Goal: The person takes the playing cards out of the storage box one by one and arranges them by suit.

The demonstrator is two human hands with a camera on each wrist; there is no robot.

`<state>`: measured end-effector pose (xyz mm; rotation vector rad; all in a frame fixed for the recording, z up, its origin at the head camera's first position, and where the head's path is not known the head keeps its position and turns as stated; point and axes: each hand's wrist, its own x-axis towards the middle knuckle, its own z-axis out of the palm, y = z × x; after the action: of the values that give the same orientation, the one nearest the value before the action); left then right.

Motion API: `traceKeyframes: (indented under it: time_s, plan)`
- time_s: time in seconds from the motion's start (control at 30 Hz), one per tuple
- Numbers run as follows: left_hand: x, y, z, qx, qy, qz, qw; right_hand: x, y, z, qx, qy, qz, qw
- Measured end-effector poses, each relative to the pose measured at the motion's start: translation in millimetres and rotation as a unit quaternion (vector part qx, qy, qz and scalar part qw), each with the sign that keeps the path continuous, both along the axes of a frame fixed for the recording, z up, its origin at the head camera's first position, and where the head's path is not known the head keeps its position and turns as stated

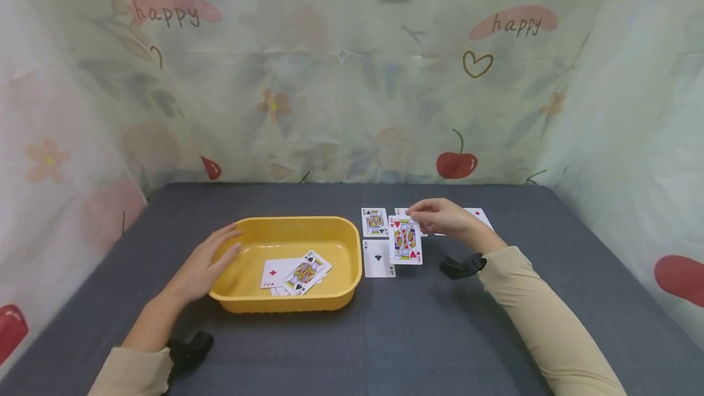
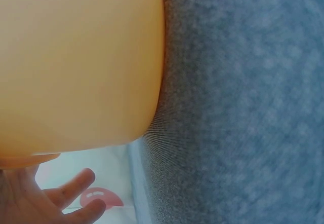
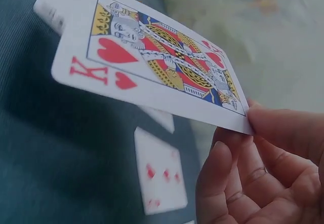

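Note:
In the head view my right hand [image 1: 448, 220] pinches a king of hearts [image 1: 406, 240] by its upper right corner. The card is raised over the table, its face also plain in the right wrist view, where thumb and fingertips hold one corner. Just left of it lies an ace of clubs [image 1: 378, 260], partly covered in this view. A king of clubs [image 1: 375, 223] lies behind the ace. My left hand [image 1: 200, 264] rests at the left rim of a yellow tray [image 1: 286, 304], fingers extended. Inside the tray, a king of spades [image 1: 307, 272] overlaps a two of diamonds [image 1: 273, 274].
More cards lie in the back row, partly hidden by my right hand, including a red-suited card [image 1: 480, 216] at the right end. The right wrist view shows a card with red pips [image 3: 162, 176] on the dark tablecloth [image 1: 407, 341]. A patterned curtain [image 1: 341, 109] encloses the table's back and sides.

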<state>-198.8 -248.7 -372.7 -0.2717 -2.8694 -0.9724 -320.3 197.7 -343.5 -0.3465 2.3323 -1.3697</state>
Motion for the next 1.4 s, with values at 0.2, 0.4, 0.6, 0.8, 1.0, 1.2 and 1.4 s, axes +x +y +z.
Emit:
traceKeyframes:
  time_s: [0.2,0.4,0.6,0.8,1.0,1.2,1.4]
  plan:
    - [-0.2,0.4,1.5,0.001,-0.004,0.002,1.0,-5.5,21,-18.3,0.02,-0.011,-0.019,0.9996]
    - [-0.2,0.4,1.6,0.002,-0.002,0.0,1.0,-10.1,28,-33.6,0.032,0.0,-0.023,0.9992]
    - [-0.2,0.4,1.3,0.002,-0.002,0.001,1.0,-10.3,28,-39.7,0.061,0.039,-0.012,0.9973]
    - [0.2,0.6,0.9,0.003,-0.004,0.001,1.0,-6.6,26,-39.6,0.084,0.07,-0.008,0.9939]
    - [0.7,0.4,0.8,0.002,-0.004,0.0,1.0,-5.7,23,-37.3,0.089,0.093,-0.029,0.9913]
    - [0.6,-0.2,0.0,0.002,0.002,-0.004,1.0,-0.8,-1,-20.2,0.054,0.096,0.01,0.9939]
    - [0.7,-0.3,-0.2,0.003,0.004,-0.005,1.0,12.2,-48,6.0,0.025,0.083,0.076,0.9933]
